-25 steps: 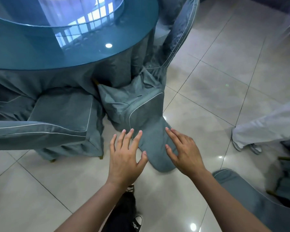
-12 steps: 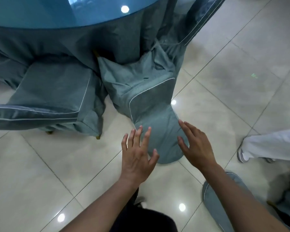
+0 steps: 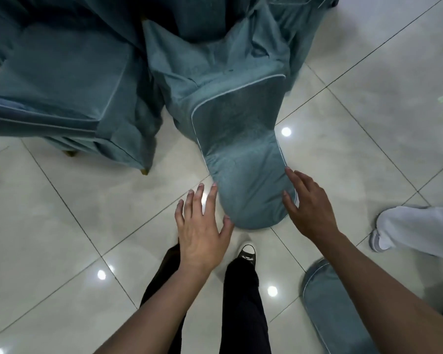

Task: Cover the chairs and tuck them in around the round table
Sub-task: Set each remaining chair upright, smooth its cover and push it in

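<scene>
Head view: glossy tiled floor (image 3: 368,103). Covered chair (image 3: 240,139) at frame centre, backrest toward the camera. Left hand (image 3: 202,228) and right hand (image 3: 309,208) flank its rounded top, fingers spread, gripping nothing. Risk: uneven pushing could skew the chair or wrinkle its loose teal cover.

You are standing in what looks like a banquet or restaurant dining room: glossy pale floor tiles (image 3: 368,123) mirror round ceiling lights, and several chairs wear matching teal fabric covers with light piping (image 3: 238,118), gathered against a draped tablecloth (image 3: 202,16) of the same cloth.
</scene>
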`<state>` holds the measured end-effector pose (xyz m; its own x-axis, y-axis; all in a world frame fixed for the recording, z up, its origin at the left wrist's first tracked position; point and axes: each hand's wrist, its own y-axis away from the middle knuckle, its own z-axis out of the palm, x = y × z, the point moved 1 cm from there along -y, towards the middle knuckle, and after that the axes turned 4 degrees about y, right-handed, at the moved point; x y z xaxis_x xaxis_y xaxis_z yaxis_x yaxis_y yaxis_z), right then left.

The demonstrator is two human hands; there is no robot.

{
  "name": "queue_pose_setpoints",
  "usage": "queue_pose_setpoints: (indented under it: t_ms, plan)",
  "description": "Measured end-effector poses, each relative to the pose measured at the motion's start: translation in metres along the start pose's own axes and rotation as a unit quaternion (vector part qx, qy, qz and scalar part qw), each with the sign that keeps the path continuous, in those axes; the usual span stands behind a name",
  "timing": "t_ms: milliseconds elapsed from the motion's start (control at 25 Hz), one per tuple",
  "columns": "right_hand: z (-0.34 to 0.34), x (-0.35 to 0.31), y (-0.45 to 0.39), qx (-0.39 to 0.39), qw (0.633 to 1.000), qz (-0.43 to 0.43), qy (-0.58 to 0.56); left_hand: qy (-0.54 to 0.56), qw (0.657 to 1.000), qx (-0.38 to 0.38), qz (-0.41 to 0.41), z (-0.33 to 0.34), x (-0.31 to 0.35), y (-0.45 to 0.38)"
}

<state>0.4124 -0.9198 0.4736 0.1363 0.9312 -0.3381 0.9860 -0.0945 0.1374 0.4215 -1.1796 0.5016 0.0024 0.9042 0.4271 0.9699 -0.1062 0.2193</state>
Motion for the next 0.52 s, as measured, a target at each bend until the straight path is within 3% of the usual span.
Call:
queue_pose_setpoints:
  t_ms: [280,520]
  plan:
    - [0.107,0.112,0.001,-0.064,0.997,0.013,0.031,0.000,0.999,-0.003,-0.037,0.130,-0.006,-0.005]
    - [0.234,0.215,-0.001,-0.127,0.987,0.088,0.032,0.002,0.995,-0.081,-0.066,0.287,-0.063,-0.018]
